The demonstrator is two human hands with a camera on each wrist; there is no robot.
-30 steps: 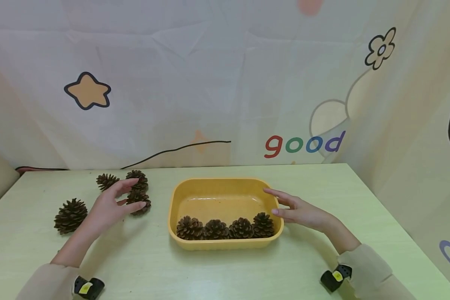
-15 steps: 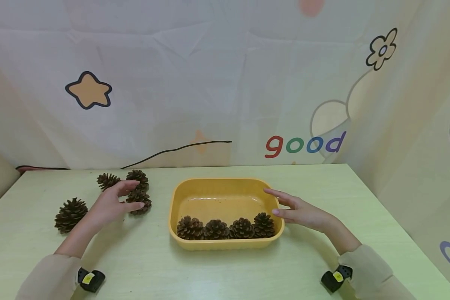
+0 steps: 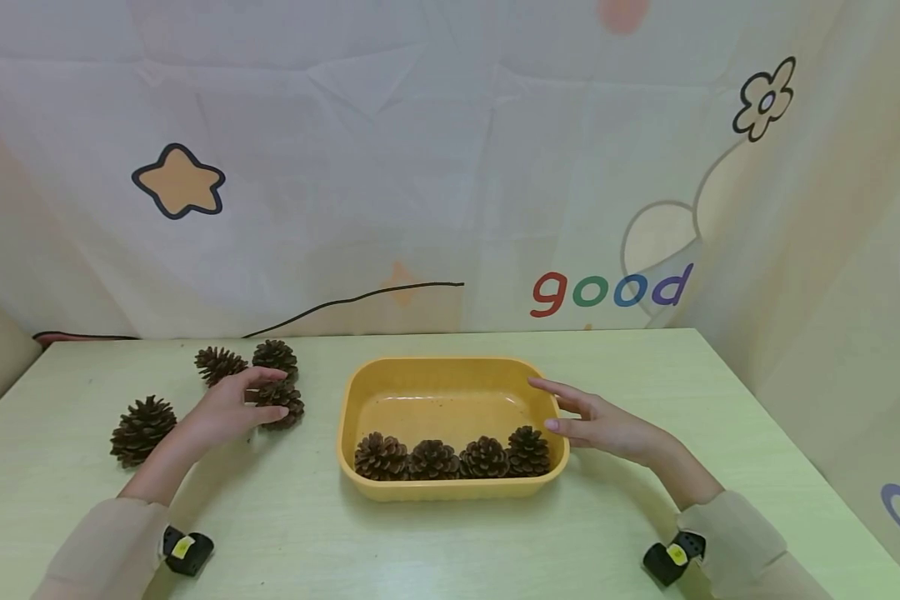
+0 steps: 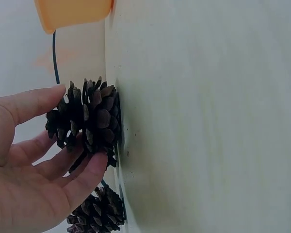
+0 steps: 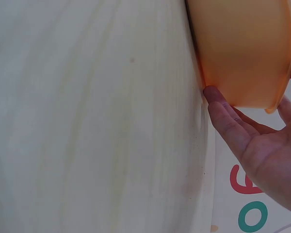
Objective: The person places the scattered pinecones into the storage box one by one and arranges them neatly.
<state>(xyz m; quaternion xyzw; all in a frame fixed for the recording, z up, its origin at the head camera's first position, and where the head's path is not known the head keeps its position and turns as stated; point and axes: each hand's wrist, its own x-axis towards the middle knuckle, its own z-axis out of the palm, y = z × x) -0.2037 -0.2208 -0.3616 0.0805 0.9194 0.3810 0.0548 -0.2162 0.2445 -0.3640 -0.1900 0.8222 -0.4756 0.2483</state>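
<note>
In the head view my left hand [image 3: 228, 408] has its thumb and fingers around a brown pine cone [image 3: 285, 406] on the table's left side. The left wrist view shows the thumb on one side of this pine cone [image 4: 102, 116] and the fingertips on the other. Behind it stands another pine cone [image 3: 275, 357], with a third pine cone [image 3: 219, 363] to its left. My right hand [image 3: 607, 425] holds the right end of a yellow plastic basin [image 3: 450, 489], thumb and a finger over its rim. Other fingers [image 5: 228, 121] press low on the outer wall in the right wrist view.
A row of several pine cones [image 3: 432, 460] lies along the basin's near side. One larger pine cone [image 3: 143, 431] stands apart at the left, beside my left forearm. A printed cloth [image 3: 450, 167] hangs behind the pale table [image 3: 450, 550].
My left hand has moved slightly right and toward me, its fingers now closer around the near pine cone. My right hand and the basin have stayed in place.
</note>
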